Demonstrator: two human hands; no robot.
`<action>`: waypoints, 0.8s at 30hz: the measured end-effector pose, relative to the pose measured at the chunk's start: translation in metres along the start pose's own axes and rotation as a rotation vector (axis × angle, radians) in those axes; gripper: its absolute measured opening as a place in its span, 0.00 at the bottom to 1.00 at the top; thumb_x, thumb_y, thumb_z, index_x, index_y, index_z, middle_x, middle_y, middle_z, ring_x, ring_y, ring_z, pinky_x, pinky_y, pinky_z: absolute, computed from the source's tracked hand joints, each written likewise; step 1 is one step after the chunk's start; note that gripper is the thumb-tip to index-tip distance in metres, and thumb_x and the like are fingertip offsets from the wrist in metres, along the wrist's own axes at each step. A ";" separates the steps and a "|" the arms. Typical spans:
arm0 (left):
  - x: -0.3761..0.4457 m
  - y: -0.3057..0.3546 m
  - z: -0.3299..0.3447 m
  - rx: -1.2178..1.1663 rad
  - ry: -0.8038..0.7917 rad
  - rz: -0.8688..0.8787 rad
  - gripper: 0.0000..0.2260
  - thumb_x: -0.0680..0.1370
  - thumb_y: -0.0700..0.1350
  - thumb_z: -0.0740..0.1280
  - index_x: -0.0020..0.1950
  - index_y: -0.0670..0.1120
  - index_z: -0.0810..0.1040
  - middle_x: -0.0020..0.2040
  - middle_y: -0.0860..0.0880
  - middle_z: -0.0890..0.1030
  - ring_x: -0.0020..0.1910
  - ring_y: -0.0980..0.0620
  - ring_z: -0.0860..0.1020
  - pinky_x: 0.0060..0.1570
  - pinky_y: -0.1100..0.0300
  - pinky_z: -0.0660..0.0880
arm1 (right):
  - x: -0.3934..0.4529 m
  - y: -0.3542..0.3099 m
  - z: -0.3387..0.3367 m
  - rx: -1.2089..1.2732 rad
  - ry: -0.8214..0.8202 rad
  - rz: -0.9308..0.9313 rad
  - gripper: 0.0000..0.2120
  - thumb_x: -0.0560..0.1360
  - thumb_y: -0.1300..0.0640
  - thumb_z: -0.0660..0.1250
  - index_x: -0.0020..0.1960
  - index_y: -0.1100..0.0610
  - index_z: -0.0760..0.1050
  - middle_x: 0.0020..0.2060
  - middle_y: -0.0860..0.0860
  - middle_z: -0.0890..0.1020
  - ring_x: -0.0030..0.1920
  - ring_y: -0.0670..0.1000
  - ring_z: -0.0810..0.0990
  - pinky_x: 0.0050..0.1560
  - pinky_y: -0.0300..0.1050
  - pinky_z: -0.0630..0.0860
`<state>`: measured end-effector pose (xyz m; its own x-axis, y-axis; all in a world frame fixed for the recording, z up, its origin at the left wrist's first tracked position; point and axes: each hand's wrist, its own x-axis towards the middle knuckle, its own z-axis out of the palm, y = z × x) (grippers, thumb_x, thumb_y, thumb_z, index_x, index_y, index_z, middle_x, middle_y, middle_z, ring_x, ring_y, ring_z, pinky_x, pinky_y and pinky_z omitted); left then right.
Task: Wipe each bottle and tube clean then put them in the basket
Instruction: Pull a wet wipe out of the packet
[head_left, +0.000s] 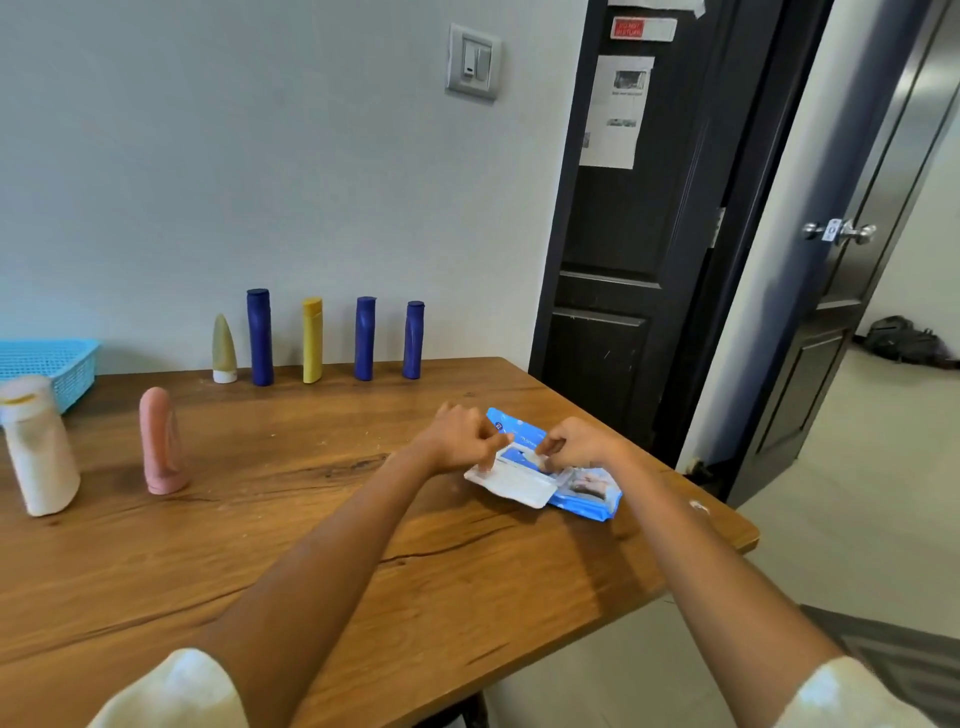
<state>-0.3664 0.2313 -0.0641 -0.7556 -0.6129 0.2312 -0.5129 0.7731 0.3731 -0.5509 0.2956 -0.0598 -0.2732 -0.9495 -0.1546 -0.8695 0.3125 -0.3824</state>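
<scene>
A blue wet-wipe pack (582, 486) lies on the right of the wooden table (322, 545), its white flap folded open. My left hand (462, 436) presses on the pack's left end. My right hand (576, 441) pinches a white wipe (535, 460) at the opening. Along the wall stand a beige tube (224, 351), three dark blue bottles (260, 338) (365, 339) (413, 340) and a yellow bottle (312, 340). A pink bottle (161, 441) and a white bottle (39, 447) stand nearer on the left. The light blue basket (57, 364) sits at the far left.
The table's right edge runs close to the wipe pack. A dark door (623, 234) and an open doorway are beyond it on the right, with pale floor below. A light switch (474, 62) is on the wall.
</scene>
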 end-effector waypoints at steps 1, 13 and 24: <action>-0.001 -0.002 0.000 0.082 -0.020 0.008 0.18 0.80 0.52 0.58 0.39 0.45 0.81 0.36 0.52 0.79 0.38 0.56 0.73 0.60 0.54 0.61 | 0.000 0.000 0.001 -0.003 0.023 0.010 0.16 0.71 0.59 0.72 0.59 0.56 0.78 0.58 0.52 0.79 0.57 0.50 0.76 0.59 0.45 0.75; 0.014 0.015 0.017 0.539 0.051 0.043 0.15 0.79 0.56 0.59 0.58 0.51 0.79 0.52 0.49 0.82 0.51 0.51 0.78 0.64 0.52 0.59 | -0.010 0.002 0.004 -0.034 0.151 0.007 0.07 0.73 0.59 0.70 0.51 0.57 0.82 0.52 0.52 0.82 0.49 0.48 0.79 0.46 0.41 0.76; 0.033 0.027 0.037 0.223 0.031 -0.046 0.15 0.76 0.58 0.64 0.56 0.52 0.80 0.55 0.50 0.81 0.54 0.52 0.76 0.63 0.52 0.63 | -0.010 0.005 0.006 0.169 0.235 0.025 0.07 0.77 0.57 0.64 0.47 0.61 0.77 0.41 0.54 0.78 0.37 0.47 0.72 0.37 0.39 0.68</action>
<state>-0.4204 0.2384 -0.0796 -0.7186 -0.6501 0.2469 -0.6261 0.7594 0.1772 -0.5503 0.3068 -0.0658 -0.3983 -0.9163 0.0419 -0.7860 0.3174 -0.5305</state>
